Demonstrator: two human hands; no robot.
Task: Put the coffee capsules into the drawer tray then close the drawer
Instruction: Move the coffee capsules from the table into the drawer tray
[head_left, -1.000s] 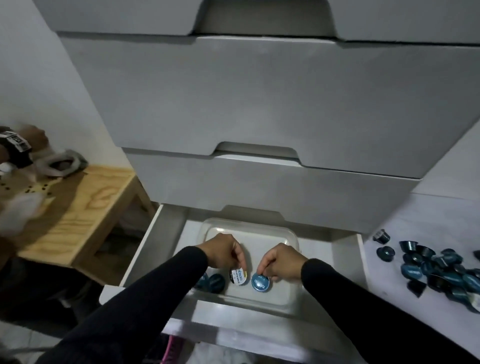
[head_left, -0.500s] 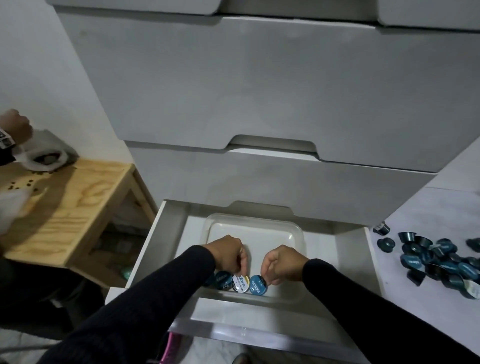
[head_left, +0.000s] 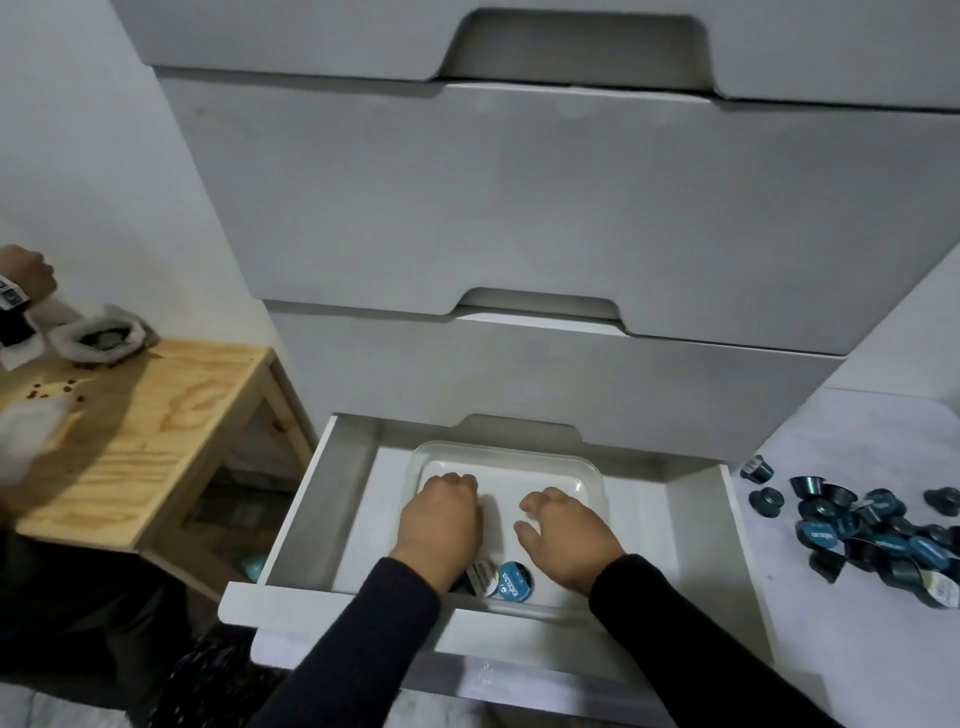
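Both hands sit inside the open drawer (head_left: 332, 499), over the clear tray (head_left: 587, 467). Left hand (head_left: 441, 525) is curled into a loose fist, knuckles up; can't tell if it's holding anything. Right hand (head_left: 566, 538) is palm down, fingers loosely bent and slightly apart, nothing visibly pinched. Capsules already in the tray (head_left: 501, 578) lie at the near edge, at 6 o'clock from both hands, between the wrists; the left wrist partly covers them, so the count is unclear. The key relation: the remaining capsule pile (head_left: 878, 540) lies on the white tabletop (head_left: 857, 649) at about 3 o'clock from the right hand, outside the drawer's right wall. Right hand is clearly nearer; the left would have to cross over. The capsules are small cups lying at mixed angles, some on their sides, no common axis, so likely a scoop or multi-finger pick. The drawer's side wall stands between hand and pile, so the hand has to lift clear first. Off at 9 o'clock, well apart: a wooden side table (head_left: 156, 441) and another person's hand (head_left: 26, 270) with a bag (head_left: 98, 340). The drawer is still far from ready to close.
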